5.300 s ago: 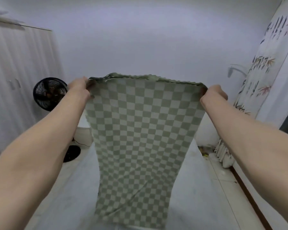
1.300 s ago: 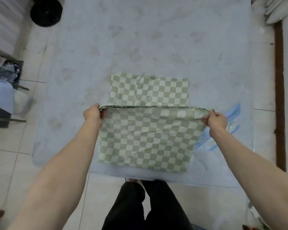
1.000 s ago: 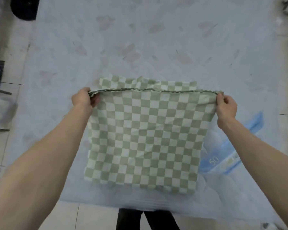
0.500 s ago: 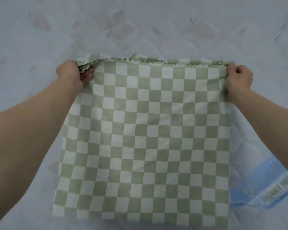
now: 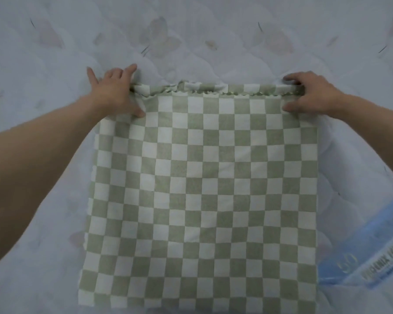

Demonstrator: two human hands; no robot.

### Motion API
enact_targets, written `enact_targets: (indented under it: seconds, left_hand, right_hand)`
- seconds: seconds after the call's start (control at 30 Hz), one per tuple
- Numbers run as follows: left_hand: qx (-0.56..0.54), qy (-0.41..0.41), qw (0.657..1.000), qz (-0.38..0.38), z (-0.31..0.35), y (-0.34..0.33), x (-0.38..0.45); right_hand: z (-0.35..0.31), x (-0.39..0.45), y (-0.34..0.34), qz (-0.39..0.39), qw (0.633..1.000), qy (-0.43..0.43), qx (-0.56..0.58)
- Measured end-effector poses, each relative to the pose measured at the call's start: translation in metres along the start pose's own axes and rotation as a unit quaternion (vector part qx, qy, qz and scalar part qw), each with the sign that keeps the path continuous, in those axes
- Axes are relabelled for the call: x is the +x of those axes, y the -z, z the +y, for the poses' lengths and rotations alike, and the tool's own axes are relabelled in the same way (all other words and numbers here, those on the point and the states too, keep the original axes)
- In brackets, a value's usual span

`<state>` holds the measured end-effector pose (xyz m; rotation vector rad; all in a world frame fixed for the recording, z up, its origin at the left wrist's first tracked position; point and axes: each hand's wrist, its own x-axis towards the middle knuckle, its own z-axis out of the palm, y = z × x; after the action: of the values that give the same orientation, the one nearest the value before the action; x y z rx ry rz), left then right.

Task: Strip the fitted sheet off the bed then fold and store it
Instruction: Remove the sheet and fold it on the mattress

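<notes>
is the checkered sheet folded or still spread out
Folded. The checkered sheet lies as a compact square on the mattress, stacked edges showing along its far side.

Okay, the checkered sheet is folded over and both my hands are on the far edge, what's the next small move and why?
Probably smooth the far corners flat. The left hand lies open on its corner and the right hand curls over the other, while the fitted sheet shows a bunched, frilly far edge on the mattress.
</notes>
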<state>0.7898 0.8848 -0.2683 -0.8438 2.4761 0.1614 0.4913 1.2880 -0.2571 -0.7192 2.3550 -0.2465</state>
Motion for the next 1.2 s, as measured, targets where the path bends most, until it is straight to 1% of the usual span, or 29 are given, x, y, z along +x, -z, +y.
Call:
enact_targets:
  seconds: [0.07, 0.23, 0.33, 0.47, 0.53, 0.6, 0.73, 0.8, 0.87, 0.93, 1.0, 1.07, 1.13, 1.2]
  left_hand:
    - [0.014, 0.020, 1.000, -0.019, 0.001, 0.004, 0.011]
    - [-0.041, 0.037, 0.997, -0.050, -0.007, 0.002, 0.011]
    - [-0.048, 0.028, 0.997, -0.056, -0.020, 0.008, 0.007]
    - [-0.071, 0.019, 0.996, -0.053, -0.030, 0.032, -0.008]
    - [-0.099, 0.026, 0.995, -0.012, -0.029, 0.059, -0.017]
    - [-0.115, 0.025, 0.992, 0.045, -0.023, 0.104, -0.028]
    - [-0.106, 0.019, 0.981, 0.163, -0.014, 0.229, -0.059]
    - [-0.098, 0.013, 0.964, 0.249, -0.015, 0.300, -0.078]
    - [-0.097, 0.005, 0.939, 0.331, -0.019, 0.363, -0.099]
    - [-0.092, 0.006, 0.915, 0.392, -0.024, 0.404, -0.123]
    - [-0.082, -0.005, 0.903, 0.422, -0.028, 0.414, -0.147]
    - [-0.065, -0.043, 0.900, 0.430, -0.029, 0.398, -0.171]
    - [-0.060, -0.081, 0.904, 0.415, -0.031, 0.358, -0.195]
    - [-0.053, -0.108, 0.920, 0.374, -0.031, 0.301, -0.214]
  right_hand:
    - [-0.008, 0.010, 0.003, -0.041, 0.995, 0.007, -0.096]
    - [-0.017, 0.015, -0.007, -0.045, 0.975, -0.044, -0.213]
    - [-0.017, 0.008, -0.003, -0.020, 0.975, -0.034, -0.217]
    - [-0.024, -0.010, 0.017, 0.026, 0.986, -0.014, -0.163]
    - [-0.035, -0.022, 0.040, 0.079, 0.987, -0.020, -0.135]
    - [-0.053, -0.033, 0.075, 0.138, 0.983, -0.037, -0.116]
    - [-0.102, -0.061, 0.179, 0.245, 0.961, -0.050, -0.121]
    - [-0.127, -0.083, 0.241, 0.333, 0.935, -0.047, -0.111]
    - [-0.151, -0.107, 0.300, 0.414, 0.905, -0.028, -0.090]
    - [-0.167, -0.130, 0.339, 0.456, 0.887, -0.006, -0.075]
    - [-0.170, -0.151, 0.350, 0.470, 0.879, 0.017, -0.074]
    - [-0.159, -0.169, 0.336, 0.479, 0.874, 0.037, -0.075]
    - [-0.137, -0.183, 0.300, 0.471, 0.878, 0.035, -0.078]
    - [-0.114, -0.195, 0.250, 0.435, 0.895, 0.035, -0.089]
